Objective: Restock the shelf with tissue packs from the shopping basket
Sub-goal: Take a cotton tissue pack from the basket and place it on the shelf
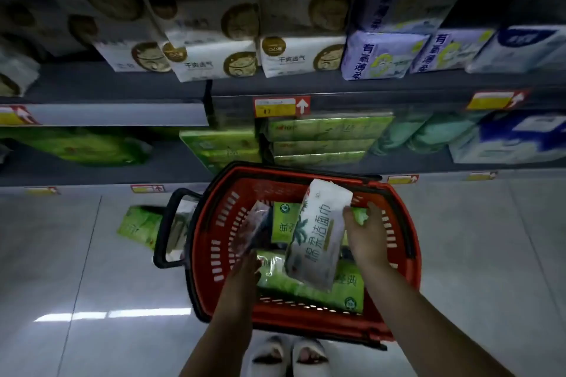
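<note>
Item: white tissue pack (pixel 317 232), green print, tilted on end over the red shopping basket (pixel 410 291). My right hand (pixel 366 239) grips its right edge, fingers curled round it.
Item: dark pack (pixel 254 228), blurred, at the basket's left side. My left hand (pixel 245 269) holds its lower end.
Item: green tissue packs (pixel 306 288), lying flat in the basket under both.
Item: stacked green packs (pixel 321 138) on the lower shelf (pixel 122 168) just behind the basket.
Item: one green pack (pixel 141 226) on the floor, left of the handle.

Dim aisle: pale grey glossy floor tiles (pixel 490 254) with a streak of light glare (pixel 113 314) lower left; dark grey shelving (pixel 107 82) carries yellow-red price tags (pixel 277 107) on its front edges.
</note>
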A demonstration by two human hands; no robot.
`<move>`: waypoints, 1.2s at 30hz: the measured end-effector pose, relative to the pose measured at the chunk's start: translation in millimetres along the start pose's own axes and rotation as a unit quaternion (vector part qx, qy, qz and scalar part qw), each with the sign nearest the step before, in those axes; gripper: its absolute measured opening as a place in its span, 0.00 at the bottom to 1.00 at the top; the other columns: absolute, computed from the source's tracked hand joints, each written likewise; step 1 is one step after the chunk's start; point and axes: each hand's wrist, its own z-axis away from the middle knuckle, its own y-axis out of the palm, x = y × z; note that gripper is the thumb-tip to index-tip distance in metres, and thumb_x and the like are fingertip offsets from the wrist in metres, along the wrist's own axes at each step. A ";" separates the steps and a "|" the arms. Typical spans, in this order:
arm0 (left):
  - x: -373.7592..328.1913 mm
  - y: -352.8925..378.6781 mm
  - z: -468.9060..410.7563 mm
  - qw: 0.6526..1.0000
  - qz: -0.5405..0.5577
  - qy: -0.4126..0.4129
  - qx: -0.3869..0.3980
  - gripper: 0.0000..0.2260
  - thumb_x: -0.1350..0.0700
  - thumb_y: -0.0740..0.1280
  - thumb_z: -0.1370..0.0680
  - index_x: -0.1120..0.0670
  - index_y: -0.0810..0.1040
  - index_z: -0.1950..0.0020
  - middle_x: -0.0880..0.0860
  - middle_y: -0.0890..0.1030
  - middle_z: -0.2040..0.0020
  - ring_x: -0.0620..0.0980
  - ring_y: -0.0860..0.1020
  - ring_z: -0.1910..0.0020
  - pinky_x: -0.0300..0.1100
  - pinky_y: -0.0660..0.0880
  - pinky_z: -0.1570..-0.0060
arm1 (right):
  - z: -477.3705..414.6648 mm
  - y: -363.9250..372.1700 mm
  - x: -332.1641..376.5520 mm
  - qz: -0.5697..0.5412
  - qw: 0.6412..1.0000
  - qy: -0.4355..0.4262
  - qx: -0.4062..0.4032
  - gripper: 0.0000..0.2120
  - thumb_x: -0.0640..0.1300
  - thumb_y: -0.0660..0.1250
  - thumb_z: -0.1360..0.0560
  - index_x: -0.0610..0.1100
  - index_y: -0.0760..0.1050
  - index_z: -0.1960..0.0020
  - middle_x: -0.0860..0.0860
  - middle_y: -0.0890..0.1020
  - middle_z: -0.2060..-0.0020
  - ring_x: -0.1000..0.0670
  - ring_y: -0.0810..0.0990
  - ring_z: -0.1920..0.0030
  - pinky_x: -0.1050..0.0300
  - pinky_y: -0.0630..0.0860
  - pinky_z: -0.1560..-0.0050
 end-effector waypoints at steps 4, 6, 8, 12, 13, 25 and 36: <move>9.5 4.6 -14.4 0.999 0.017 -0.043 0.018 0.20 0.49 0.59 0.19 0.57 0.69 0.29 0.58 0.74 0.33 0.57 0.71 0.34 0.46 0.64 0.40 | -26.9 30.3 3.7 0.075 0.997 -0.037 0.009 0.37 0.52 0.69 0.26 0.38 0.57 0.25 0.39 0.66 0.28 0.38 0.67 0.31 0.50 0.69 0.38; 9.9 5.8 -22.5 0.997 0.011 -0.067 0.022 0.21 0.50 0.58 0.18 0.57 0.67 0.27 0.58 0.71 0.29 0.57 0.68 0.30 0.48 0.62 0.35 | -38.4 44.2 5.2 0.118 0.992 -0.036 0.009 0.40 0.55 0.70 0.28 0.38 0.56 0.25 0.39 0.63 0.28 0.37 0.65 0.30 0.48 0.68 0.37; 10.0 4.3 -29.7 0.998 0.001 -0.061 0.018 0.20 0.52 0.57 0.18 0.58 0.66 0.27 0.59 0.71 0.29 0.58 0.68 0.30 0.47 0.63 0.35 | -44.6 53.5 6.1 0.150 0.988 -0.027 0.012 0.44 0.58 0.70 0.29 0.41 0.52 0.24 0.40 0.57 0.25 0.36 0.60 0.28 0.45 0.66 0.35; 14.5 4.0 -35.8 0.998 0.005 -0.065 0.023 0.20 0.52 0.55 0.17 0.59 0.67 0.28 0.59 0.71 0.30 0.58 0.68 0.30 0.45 0.63 0.40 | -47.1 68.1 2.7 0.162 0.986 0.008 0.032 0.52 0.62 0.71 0.32 0.47 0.43 0.22 0.43 0.44 0.23 0.34 0.53 0.26 0.41 0.67 0.35; 16.8 4.4 -38.5 0.997 0.010 -0.072 0.020 0.20 0.51 0.56 0.17 0.58 0.66 0.27 0.59 0.71 0.30 0.58 0.68 0.30 0.47 0.63 0.38 | -47.6 71.6 0.8 0.176 0.984 0.013 0.034 0.54 0.63 0.72 0.33 0.48 0.41 0.22 0.44 0.42 0.23 0.34 0.52 0.26 0.38 0.67 0.35; 27.4 -10.8 -37.5 0.996 0.044 -0.077 0.006 0.15 0.55 0.58 0.18 0.58 0.72 0.33 0.57 0.76 0.36 0.57 0.73 0.36 0.46 0.68 0.43 | -46.2 70.4 -12.0 0.182 0.983 0.023 0.023 0.52 0.54 0.71 0.29 0.49 0.36 0.23 0.47 0.38 0.23 0.34 0.51 0.26 0.42 0.71 0.37; 21.2 -19.4 -14.7 0.996 0.019 -0.062 0.053 0.14 0.48 0.67 0.24 0.52 0.79 0.42 0.55 0.83 0.46 0.56 0.79 0.43 0.57 0.72 0.39 | -3.6 34.1 -17.3 -0.050 0.999 -0.004 -0.009 0.50 0.47 0.75 0.30 0.47 0.43 0.23 0.44 0.49 0.25 0.44 0.63 0.31 0.61 0.64 0.45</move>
